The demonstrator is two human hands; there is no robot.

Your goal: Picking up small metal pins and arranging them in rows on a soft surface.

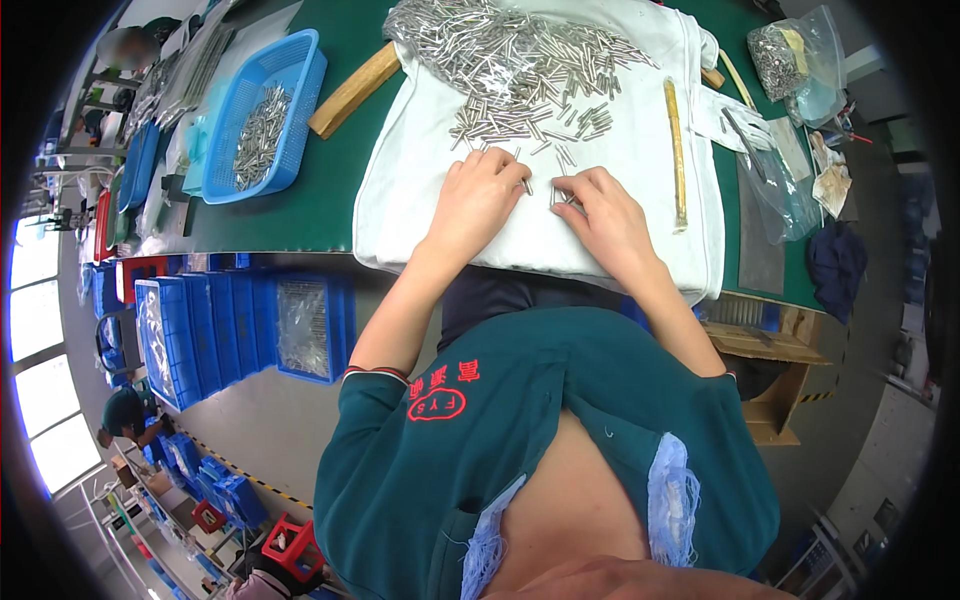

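On a white cloth (440,180) lies a heap of short silvery metal pins (530,105), partly spilling out of a clear plastic bag (440,40). My left hand (478,195) rests at the near side of the heap, thumb and fingers closed around a pin whose end shows at the fingertips. Beside it, my right hand (608,215) pinches a few pins (560,196) between thumb and forefinger. The two hands are a short gap apart. A few loose pins (566,155) lie just beyond the fingers.
At the left stands a blue basket (312,90) with more pins, next to a wooden bar (355,90). A yellowish stick (675,155) lies on the cloth's right side. Farther right are a white glove (715,115), tweezers (742,140) and plastic bags (790,60). Blue crates (225,320) stand below the table.
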